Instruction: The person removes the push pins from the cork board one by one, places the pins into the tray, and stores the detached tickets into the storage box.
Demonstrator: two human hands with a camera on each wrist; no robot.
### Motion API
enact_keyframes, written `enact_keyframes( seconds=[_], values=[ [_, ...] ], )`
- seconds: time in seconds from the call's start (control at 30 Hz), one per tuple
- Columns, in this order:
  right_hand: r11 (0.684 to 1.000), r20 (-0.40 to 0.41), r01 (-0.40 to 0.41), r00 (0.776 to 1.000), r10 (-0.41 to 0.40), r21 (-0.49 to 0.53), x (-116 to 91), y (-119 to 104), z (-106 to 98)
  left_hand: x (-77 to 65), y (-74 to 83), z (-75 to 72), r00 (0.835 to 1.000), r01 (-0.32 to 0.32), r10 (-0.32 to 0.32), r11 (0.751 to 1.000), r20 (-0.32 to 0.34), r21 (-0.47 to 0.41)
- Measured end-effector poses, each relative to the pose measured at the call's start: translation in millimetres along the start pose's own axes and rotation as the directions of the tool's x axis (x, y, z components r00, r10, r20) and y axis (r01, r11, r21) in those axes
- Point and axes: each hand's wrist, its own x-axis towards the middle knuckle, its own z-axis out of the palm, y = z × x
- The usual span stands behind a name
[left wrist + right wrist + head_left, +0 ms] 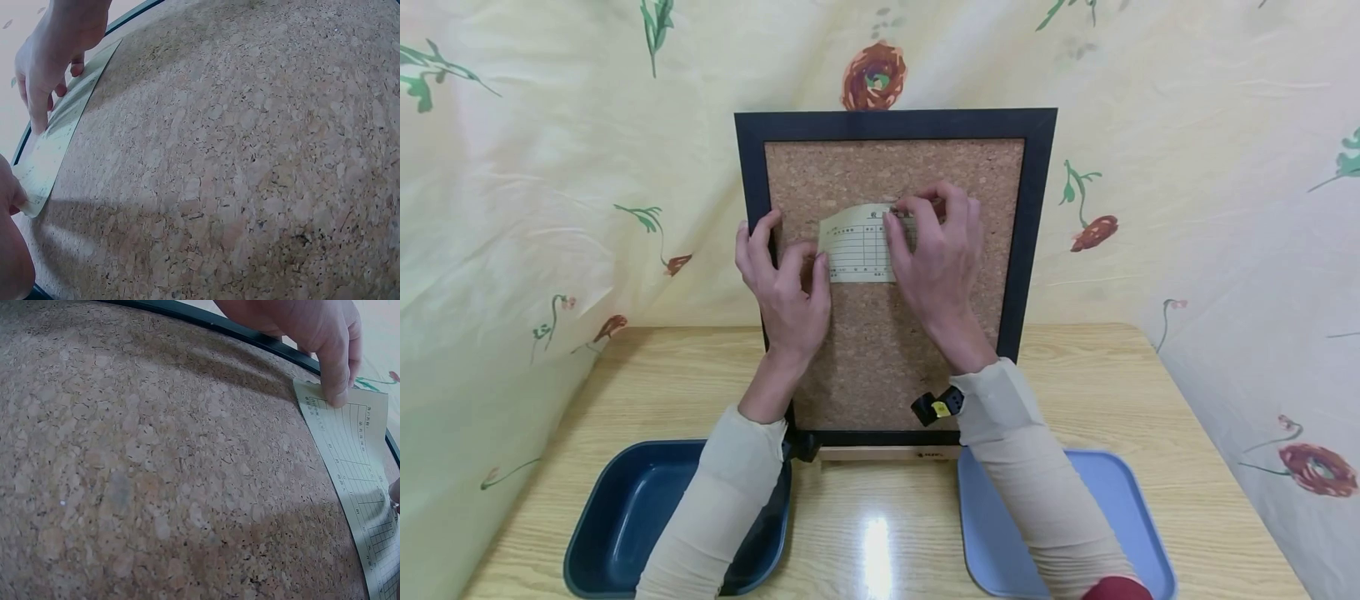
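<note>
A flowered cloth (1210, 150) hangs behind the table (1105, 375). At far left I have a blue bin (625, 475) on the table, under the left forearm. Left hand (790, 292): fingers spread, the upper ones at the board's frame (751, 167), the thumb pressing the printed slip (853, 250) near its left end. The slip lies sideways across the upper middle of the cork board (880, 367), bowed at its top edge. Right hand (942, 258): fingers bent over the slip's right part; I cannot tell whether they pinch it. Farthest right is the pale blue tray (1112, 492).

Handling, in my judgement: the slip is light, limp, easily creased or torn. Hold it by its end edges, fingertips only, and keep it flat.
</note>
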Motion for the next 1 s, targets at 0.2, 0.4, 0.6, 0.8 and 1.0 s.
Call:
enact_keyframes(
  seconds=[0.2,0.4,0.6,0.8,1.0],
  values=[
    [1.0,0.006,-0.01,1.0,0.01,0.015,0.2,-1.0,-0.6,0.1,1.1,-0.4,1.0,0.003,-0.003,1.0,-0.004,-0.011],
    [1.0,0.004,-0.016,1.0,0.016,0.017,0.5,-1.6,-0.4,0.1,2.7,-1.6,1.0,0.01,-0.01,1.0,-0.003,-0.019],
    [0.999,-0.001,-0.007,1.0,0.007,0.045,0.3,-0.8,-1.1,-0.1,4.3,-3.9,1.0,0.026,-0.026,0.999,0.01,-0.025],
    [0.993,0.003,0.006,1.0,-0.006,0.118,-1.2,2.9,-5.6,0.1,5.4,-5.6,0.999,0.037,-0.037,0.999,0.012,-0.039],
    [0.986,0.006,0.018,1.0,-0.019,0.167,-1.8,3.8,-9.1,-0.2,6.2,-7.0,0.999,0.051,-0.051,0.997,0.008,-0.057]
  ],
)
